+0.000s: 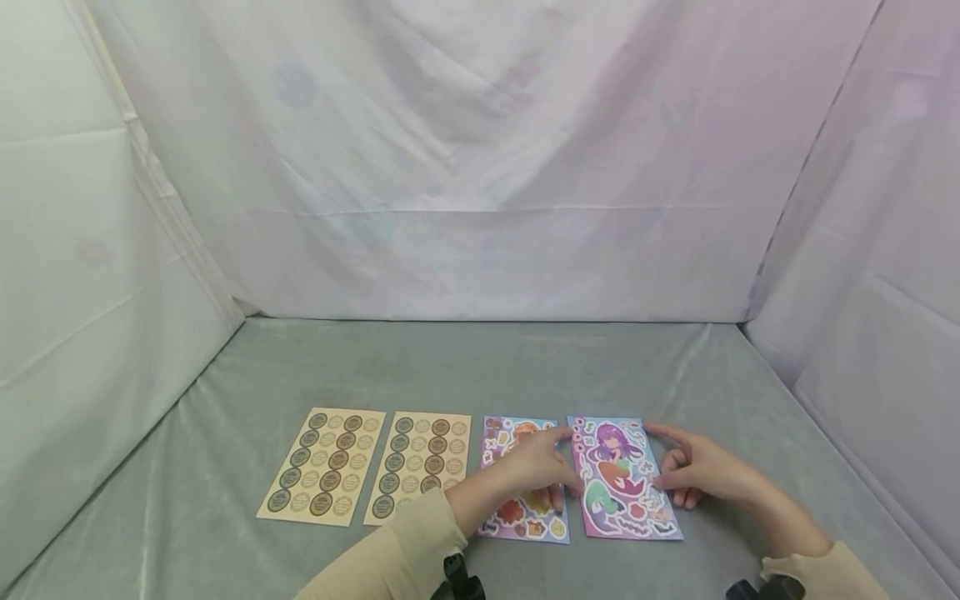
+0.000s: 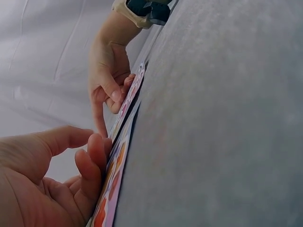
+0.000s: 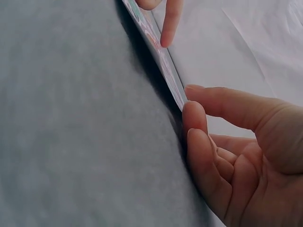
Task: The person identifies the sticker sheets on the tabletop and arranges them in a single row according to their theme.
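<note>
A mermaid sticker sheet point(image 1: 617, 477), pink, purple and blue, lies at the right end of a row on the table. My left hand point(image 1: 536, 462) reaches over the neighbouring sticker sheet point(image 1: 525, 527) and has its index finger and thumb at the mermaid sheet's left edge. On the other side, my right hand point(image 1: 701, 467) touches the right edge, its index finger extended at the top corner and its thumb lower down. In the right wrist view the right fingertips point(image 3: 195, 111) meet the sheet's edge, which casts a dark shadow. The left hand partly covers the neighbouring sheet.
Two cream sheets of round label stickers lie to the left, an outer sheet point(image 1: 321, 467) and an inner sheet point(image 1: 417, 458). A grey cloth point(image 1: 480, 362) covers the table. White fabric walls point(image 1: 480, 267) stand behind and at both sides.
</note>
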`<state>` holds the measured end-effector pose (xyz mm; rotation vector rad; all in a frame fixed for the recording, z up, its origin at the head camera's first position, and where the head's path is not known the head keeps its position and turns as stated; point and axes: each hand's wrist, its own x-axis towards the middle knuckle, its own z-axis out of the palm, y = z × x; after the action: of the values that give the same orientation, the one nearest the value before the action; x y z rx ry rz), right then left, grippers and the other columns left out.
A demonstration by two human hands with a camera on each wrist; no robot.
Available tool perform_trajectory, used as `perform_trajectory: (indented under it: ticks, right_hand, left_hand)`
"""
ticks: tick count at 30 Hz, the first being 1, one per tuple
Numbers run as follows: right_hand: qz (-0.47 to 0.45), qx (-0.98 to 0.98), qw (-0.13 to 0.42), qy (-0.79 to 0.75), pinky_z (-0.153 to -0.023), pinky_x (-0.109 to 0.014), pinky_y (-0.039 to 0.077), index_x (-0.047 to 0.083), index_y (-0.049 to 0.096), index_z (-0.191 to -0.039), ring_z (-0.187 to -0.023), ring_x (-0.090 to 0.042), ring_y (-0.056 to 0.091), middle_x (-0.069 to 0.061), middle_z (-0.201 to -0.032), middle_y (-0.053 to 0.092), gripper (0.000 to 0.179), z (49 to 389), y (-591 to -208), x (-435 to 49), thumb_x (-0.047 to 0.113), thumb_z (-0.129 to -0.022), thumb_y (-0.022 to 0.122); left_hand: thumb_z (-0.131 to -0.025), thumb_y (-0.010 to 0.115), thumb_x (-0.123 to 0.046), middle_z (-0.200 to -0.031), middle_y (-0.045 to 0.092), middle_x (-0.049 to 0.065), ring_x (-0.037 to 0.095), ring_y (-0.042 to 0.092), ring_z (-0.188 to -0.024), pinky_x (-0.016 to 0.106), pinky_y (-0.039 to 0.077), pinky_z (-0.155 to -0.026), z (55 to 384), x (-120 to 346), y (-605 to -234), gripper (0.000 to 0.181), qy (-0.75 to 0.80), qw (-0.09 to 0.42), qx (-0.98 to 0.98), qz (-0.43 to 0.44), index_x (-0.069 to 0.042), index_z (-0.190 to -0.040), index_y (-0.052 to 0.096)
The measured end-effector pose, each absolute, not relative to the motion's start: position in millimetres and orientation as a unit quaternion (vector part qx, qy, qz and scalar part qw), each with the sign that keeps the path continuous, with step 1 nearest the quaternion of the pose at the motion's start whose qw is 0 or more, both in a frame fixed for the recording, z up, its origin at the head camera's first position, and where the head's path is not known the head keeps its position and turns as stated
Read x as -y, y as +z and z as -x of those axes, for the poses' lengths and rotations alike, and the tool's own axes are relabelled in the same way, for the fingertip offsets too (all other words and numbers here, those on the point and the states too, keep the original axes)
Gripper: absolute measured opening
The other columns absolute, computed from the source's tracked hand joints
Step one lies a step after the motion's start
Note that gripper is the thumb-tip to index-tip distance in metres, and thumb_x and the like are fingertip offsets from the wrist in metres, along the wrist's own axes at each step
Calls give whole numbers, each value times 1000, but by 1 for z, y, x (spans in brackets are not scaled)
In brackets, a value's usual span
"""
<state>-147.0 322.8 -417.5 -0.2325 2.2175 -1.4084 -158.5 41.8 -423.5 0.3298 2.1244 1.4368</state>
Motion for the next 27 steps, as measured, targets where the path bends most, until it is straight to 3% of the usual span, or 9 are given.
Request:
perform_trajectory:
  ticks: [11, 27]
  right_hand:
    - [93, -822, 241, -508, -49, -32, 52, -9, 14, -147, -55, -19, 59, -11, -78, 62, 88, 146, -413, -320, 15, -86, 72]
    - [100, -848, 214, -474, -56, -36, 54, -10, 24, -145, -64, -24, 61, -11, -80, 62, 75, 147, -405, -318, 19, -90, 67]
  left_hand:
    - [-78, 77, -10, -69, 68, 7, 18, 57, -44, 24, 43, -39, 160, -36, -421, 77, 549, 293, -771, -132, -12, -145, 39]
    - [-84, 69, -12, -75, 69, 3, 19, 62, -53, 24, 41, -44, 167, -19, -411, 62, 546, 285, -764, -190, -10, -141, 46]
